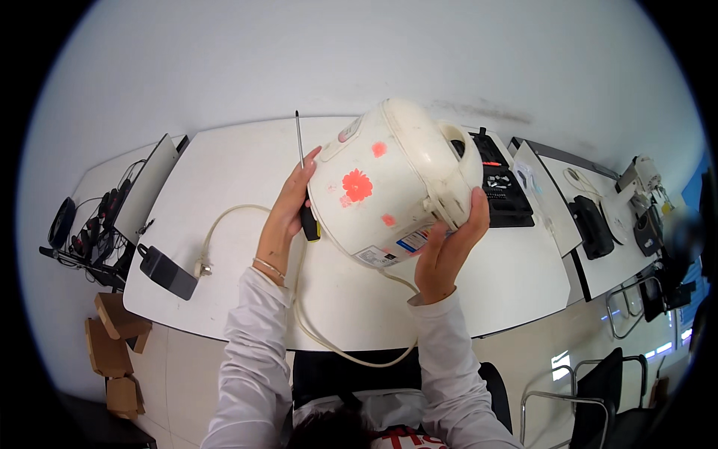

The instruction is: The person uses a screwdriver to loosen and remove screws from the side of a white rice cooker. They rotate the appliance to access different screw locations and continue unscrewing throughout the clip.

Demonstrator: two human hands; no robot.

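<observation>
Between two bare hands, over the middle of a white-topped table (pixel 224 165), a rounded cream plastic rice cooker with red-pink flower prints (pixel 389 168); it is tipped on its side, flat base to the left, lid and loop handle (pixel 473 161) to the right.

Left hand (pixel 288 203): half open, palm turned to the cooker, fingers pointing up along the rim of the base, their tips against that edge. Right hand (pixel 452 251): spread wide in a curved grip at the lower right; thumb on the side wall near a blue-and-white label (pixel 415 239), other fingers round the lid end, below the handle. Cooker sits between the two grips, held from both ends; cannot tell whether its underside clears the table.

Just by the left hand, a long-shafted screwdriver with black-and-yellow handle (pixel 310 226), partly covered; cannot tell if held. Pale cord (pixel 374 364) loops past the table's front edge. Further left, a pale plug (pixel 202 269) near a dark grey oblong block (pixel 168 273). Right, beyond the cooker, an open black plastic tool case (pixel 516 217)
</observation>
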